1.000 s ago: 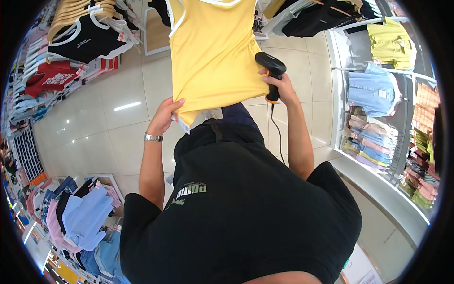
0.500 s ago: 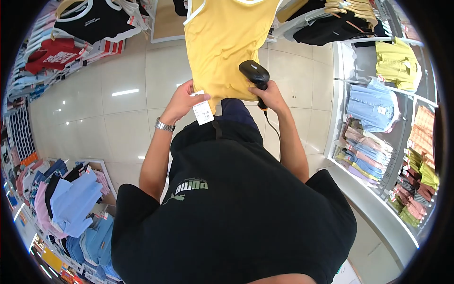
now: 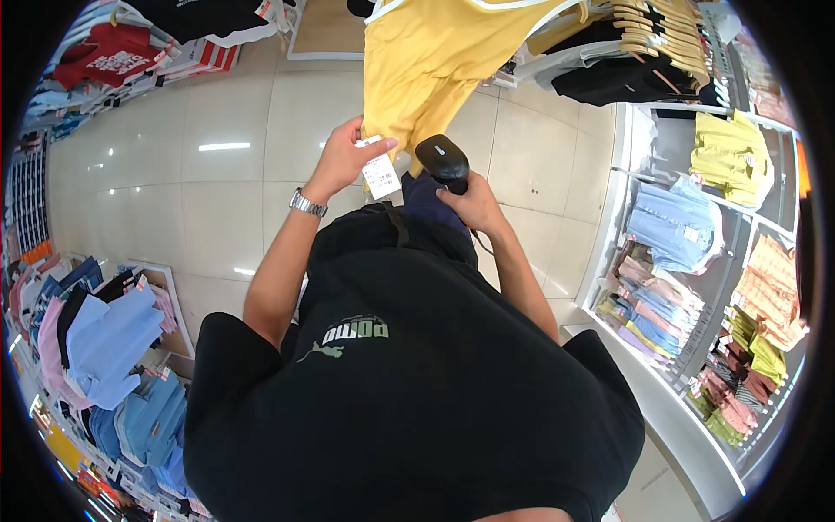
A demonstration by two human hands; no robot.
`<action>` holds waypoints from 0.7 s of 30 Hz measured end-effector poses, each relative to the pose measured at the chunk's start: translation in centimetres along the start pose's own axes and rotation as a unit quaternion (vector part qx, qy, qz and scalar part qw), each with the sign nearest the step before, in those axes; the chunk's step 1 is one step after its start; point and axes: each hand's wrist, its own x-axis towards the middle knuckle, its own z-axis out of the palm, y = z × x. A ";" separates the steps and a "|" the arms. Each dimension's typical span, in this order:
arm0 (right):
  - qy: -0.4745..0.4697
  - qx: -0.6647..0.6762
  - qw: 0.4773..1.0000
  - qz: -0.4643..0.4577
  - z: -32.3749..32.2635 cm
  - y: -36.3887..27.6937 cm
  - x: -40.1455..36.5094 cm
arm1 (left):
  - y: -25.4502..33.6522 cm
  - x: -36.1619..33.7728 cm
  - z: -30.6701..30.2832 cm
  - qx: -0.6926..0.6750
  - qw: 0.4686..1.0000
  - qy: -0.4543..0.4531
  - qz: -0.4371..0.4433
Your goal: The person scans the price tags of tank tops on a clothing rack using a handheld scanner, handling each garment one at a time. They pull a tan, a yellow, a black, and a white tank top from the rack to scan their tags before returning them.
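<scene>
A white price tag (image 3: 381, 177) is pinched between the thumb and fingers of my left hand (image 3: 344, 163), at the lower edge of a yellow sleeveless top (image 3: 426, 74) with white trim. The fingers behind the tag are partly hidden by it. My right hand (image 3: 476, 205) is wrapped around the handle of a black handheld barcode scanner (image 3: 442, 160), whose head sits just right of the tag, apart from it. A cable runs down from the scanner's handle. The top hangs in front of me, its upper part cut off by the frame.
Clothes racks stand on both sides, with a red T-shirt (image 3: 111, 54) at the upper left and wooden hangers (image 3: 659, 39) at the upper right. Blue shirts (image 3: 117, 344) hang low on the left. A white shelf unit (image 3: 609, 217) with folded clothes borders the right. Tiled floor (image 3: 209, 209) lies between.
My right hand has moved the scanner left and slightly down, off the yellow top and closer to the tag. The top's lower right side now hangs free and bunched. The tag has shifted up and right.
</scene>
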 end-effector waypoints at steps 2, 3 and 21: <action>-0.037 0.077 0.996 0.030 0.0 -0.6 -0.5 | -0.2 0.2 -0.3 0.008 1.000 0.009 0.005; -0.056 0.115 0.991 0.046 0.0 -0.9 -0.8 | -0.5 0.4 -0.5 0.011 1.000 0.014 0.005; -0.187 0.079 0.968 0.146 0.0 -10.4 -5.2 | -2.4 1.7 -0.9 -0.030 0.997 0.058 0.044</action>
